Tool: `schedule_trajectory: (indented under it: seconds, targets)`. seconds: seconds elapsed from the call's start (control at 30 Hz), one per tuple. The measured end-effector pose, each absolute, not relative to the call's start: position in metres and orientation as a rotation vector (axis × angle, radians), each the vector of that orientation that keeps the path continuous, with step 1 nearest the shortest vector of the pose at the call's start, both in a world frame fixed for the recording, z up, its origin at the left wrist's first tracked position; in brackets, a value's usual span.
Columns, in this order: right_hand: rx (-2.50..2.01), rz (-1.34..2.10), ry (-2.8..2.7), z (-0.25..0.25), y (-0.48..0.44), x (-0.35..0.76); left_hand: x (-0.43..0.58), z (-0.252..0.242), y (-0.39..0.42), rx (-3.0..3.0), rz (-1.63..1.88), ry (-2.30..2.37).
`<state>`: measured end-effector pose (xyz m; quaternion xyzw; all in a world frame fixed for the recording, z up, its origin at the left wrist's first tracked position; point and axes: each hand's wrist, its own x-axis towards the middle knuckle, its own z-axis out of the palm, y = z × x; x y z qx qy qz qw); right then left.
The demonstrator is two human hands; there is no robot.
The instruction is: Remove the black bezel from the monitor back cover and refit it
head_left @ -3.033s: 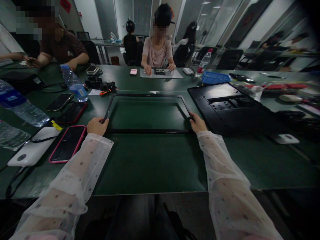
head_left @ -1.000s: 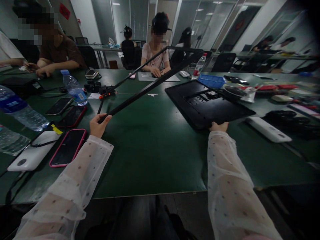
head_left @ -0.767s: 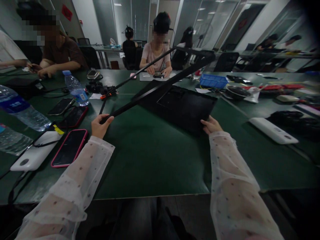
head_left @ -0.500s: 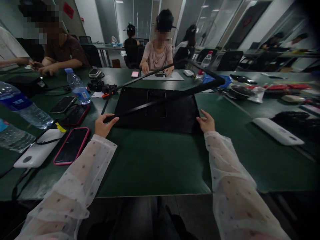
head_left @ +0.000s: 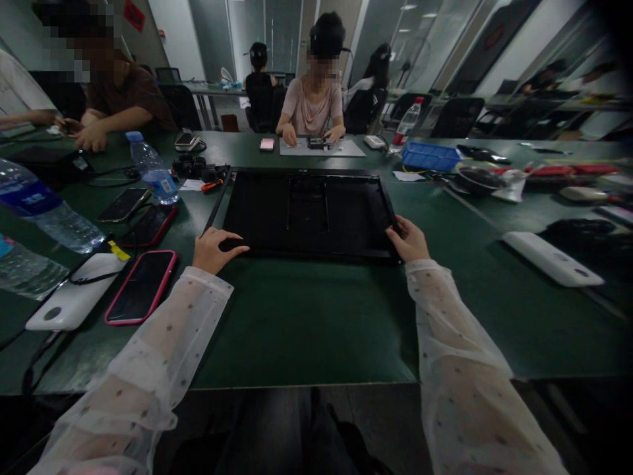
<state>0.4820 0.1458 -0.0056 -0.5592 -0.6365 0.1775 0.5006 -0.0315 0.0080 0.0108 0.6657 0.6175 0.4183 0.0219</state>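
Note:
A thin black rectangular frame (head_left: 346,253) lies over a flat black panel (head_left: 257,211), which has a recessed rectangle in its middle. Both are on the green table in front of me. My left hand (head_left: 215,251) grips the frame at its near left corner, the thumb stretched along the front edge and the fingers outside. At the right side, near the front corner, my right hand (head_left: 409,239) pinches the frame's edge between thumb and fingers. The fingertips under the edge are partly hidden. Where the frame meets the panel is too dark to make out.
On the left are a phone in a pink case (head_left: 142,287), a white power bank (head_left: 76,293) and water bottles (head_left: 152,168). A blue tray (head_left: 431,156) stands beyond the right corner; a white device (head_left: 551,259) lies farther right. Across the table, a person (head_left: 314,109) handles small parts.
The frame, earlier tilted up with its far right corner in the air, has come down onto the panel. My right hand has closed on its right edge; my left hand stays at the left corner.

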Motion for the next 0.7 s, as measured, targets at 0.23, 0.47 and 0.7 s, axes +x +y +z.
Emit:
schedule_trajectory:
  seconds: [0.23,0.47,0.7]
  targets:
    - [-1.551,0.064,-1.643,-0.013,0.141,0.48,-0.033,0.004,0.012,2.059,1.138,1.831]
    - [-1.518,0.055,-1.658,-0.025,0.147,0.484,-0.036,0.001,0.016,2.124,1.037,1.77]
    - [-1.566,0.143,-1.62,-0.029,0.151,0.491,-0.04,-0.004,0.021,2.107,1.286,1.891]
